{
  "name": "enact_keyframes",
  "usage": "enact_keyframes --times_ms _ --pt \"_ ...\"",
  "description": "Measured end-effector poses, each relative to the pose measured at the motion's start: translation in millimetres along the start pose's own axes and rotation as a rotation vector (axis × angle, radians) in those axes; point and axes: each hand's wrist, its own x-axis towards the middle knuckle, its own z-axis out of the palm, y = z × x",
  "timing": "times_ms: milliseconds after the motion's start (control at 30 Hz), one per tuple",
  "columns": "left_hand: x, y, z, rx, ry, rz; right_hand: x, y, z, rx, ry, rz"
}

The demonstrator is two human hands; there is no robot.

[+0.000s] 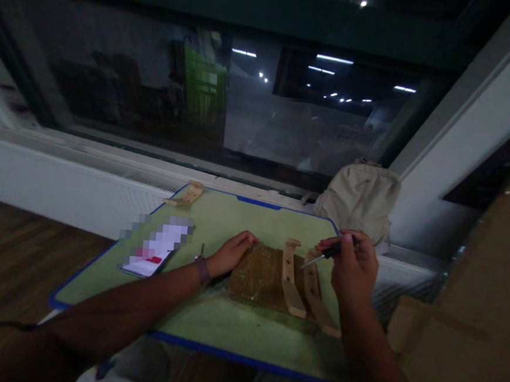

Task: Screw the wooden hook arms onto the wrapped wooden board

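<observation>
My right hand [355, 269] grips a screwdriver [330, 251] by its black handle. Its metal shaft points down and left, with the tip close to two pale wooden brackets that have holes and bent ends. The left bracket [290, 279] and the right bracket [315, 293] lie side by side on a brown wooden panel [257, 273] that looks wrapped in clear film. At the panel's far left corner, my left hand [235, 251] is closed on its edge; part of the fingers is hidden. Whether the screwdriver tip touches a bracket, I cannot tell.
Everything lies on a pale green table [218, 211] with a blue rim. A phone [157, 248] with a lit, blurred screen is at left, and another wooden bracket [188, 194] at the far left corner. A beige backpack [361, 193] stands behind; cardboard [471, 302] is at right.
</observation>
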Motion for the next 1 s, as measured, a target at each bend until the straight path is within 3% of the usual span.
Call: enact_keyframes --times_ms 200,300,433,533,667,733,867,1000 --pt "-3 25 -10.5 0.142 0.093 0.192 4 13 -1 0.047 -0.025 0.087" --pt "-2 48 -26.5 0.399 0.129 0.436 5 14 -1 0.072 -0.019 0.103" --pt "4 80 -71.8 0.631 0.224 0.506 10 16 -5 0.123 0.023 0.108" --pt "14 87 -119.1 0.845 0.291 0.447 15 18 -8 0.166 0.120 0.069" --pt "23 58 -177.6 1.082 0.303 0.281 22 17 -13 0.228 0.209 0.024" --pt "22 32 -197.9 1.218 0.167 0.149 24 15 -15 0.248 0.227 0.026" --pt "13 -15 -220.7 1.285 0.077 0.075 25 14 -18 0.254 0.223 0.020" --pt "9 -38 -231.6 1.335 0.012 0.043 25 15 -19 0.231 0.216 0.022"
